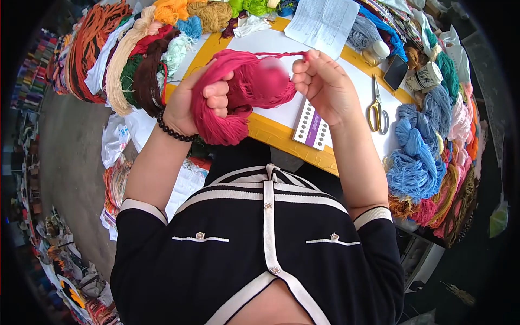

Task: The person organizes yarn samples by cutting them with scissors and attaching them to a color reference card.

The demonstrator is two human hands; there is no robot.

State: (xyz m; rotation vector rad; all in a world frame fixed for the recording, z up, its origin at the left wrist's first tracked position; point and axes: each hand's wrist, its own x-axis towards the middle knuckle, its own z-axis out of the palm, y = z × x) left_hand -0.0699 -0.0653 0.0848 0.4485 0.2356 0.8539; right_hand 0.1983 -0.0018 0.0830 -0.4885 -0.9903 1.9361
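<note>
A thick hank of crimson yarn (222,103) hangs over my left hand (208,95), whose fingers are wrapped round it above the table's near edge. From the hank a twisted strand runs to the right, pulled fairly taut. My right hand (325,81) pinches the end of that strand between thumb and fingertips. Part of the hank's right side is blurred. Below my right hand lies a white and purple card with rows of dark dots (311,127). Yellow-handled scissors (375,111) rest to the right of it.
A yellow-edged table (281,135) carries a printed sheet (322,24), a jar (375,53), a dark phone (395,72) and a tape roll or tin (425,77). Blue yarn hanks (414,157) are heaped at the right. Several coloured hanks, among them a cream hank (127,62), line the left.
</note>
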